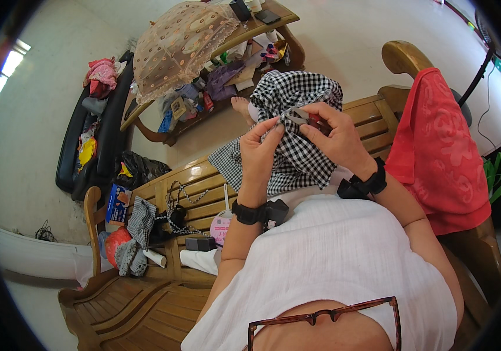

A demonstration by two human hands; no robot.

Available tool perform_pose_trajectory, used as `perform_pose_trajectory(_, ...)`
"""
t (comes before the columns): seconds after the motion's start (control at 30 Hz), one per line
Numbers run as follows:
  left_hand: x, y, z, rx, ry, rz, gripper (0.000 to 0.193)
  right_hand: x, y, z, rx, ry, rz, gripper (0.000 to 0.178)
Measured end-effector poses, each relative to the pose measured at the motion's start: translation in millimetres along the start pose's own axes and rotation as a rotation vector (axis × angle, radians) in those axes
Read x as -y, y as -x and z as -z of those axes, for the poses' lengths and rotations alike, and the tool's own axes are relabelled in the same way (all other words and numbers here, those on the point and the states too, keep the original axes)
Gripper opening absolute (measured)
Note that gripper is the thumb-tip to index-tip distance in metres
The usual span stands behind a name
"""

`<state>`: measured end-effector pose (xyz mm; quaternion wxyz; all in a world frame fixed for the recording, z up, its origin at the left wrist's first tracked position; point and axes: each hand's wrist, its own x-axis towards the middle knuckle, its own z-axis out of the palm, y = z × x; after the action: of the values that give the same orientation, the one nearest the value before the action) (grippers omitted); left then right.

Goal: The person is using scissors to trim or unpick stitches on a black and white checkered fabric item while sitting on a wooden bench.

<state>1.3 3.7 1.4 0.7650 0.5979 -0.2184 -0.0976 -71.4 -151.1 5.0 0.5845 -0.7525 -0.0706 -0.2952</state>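
Gingham cloth (310,153) rumples, pinched in left grip (257,147); right grip (345,136) clasps red-handled tool (317,121).

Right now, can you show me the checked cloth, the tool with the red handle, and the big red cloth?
Checked cloth (302,153): head view, on its middle folds.
Red-handled tool (319,122): head view, on its red handle.
Big red cloth (440,152): head view, on its middle.

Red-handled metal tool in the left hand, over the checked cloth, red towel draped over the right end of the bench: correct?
Wrong hand: the head view shows the red-handled metal tool in the right hand, over the checked cloth. The red towel is draped over the right end of the bench, as you say.
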Motion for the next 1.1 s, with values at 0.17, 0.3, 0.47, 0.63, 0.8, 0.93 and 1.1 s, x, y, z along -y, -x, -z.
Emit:
perform_pose_trajectory(0.17, -3, 0, -1, 0.0, -0.002, -0.002, 0.02, -1, -1, 0, 0.023, -0.049, -0.018, 0.025)
perform_pose_trajectory(0.3, -2, 1, 1, -0.002, 0.001, -0.004, 0.019, -2, -1, 1, 0.036, -0.071, -0.026, 0.025)
perform_pose_trajectory(0.47, -3, 1, 1, 0.008, -0.019, -0.009, 0.02, 1, -1, 1, 0.043, -0.094, -0.043, 0.025)
perform_pose_trajectory(0.63, -6, 2, 0, 0.011, -0.035, -0.016, 0.019, -1, -2, -2, 0.026, -0.102, -0.013, 0.026)
perform_pose_trajectory(0.8, 1, 3, 3, 0.061, -0.258, -0.12, 0.016, 1, -4, -5, 0.032, -0.061, -0.04, 0.025)
perform_pose_trajectory(0.93, -8, 0, -1, 0.466, -0.98, -0.522, 0.014, -20, -13, -10, -0.065, -0.223, -0.077, 0.027)
perform_pose_trajectory(1.1, -5, -2, 4, 0.152, -0.177, -0.034, 0.012, -19, -12, 4, 0.017, -0.305, -0.046, 0.035)
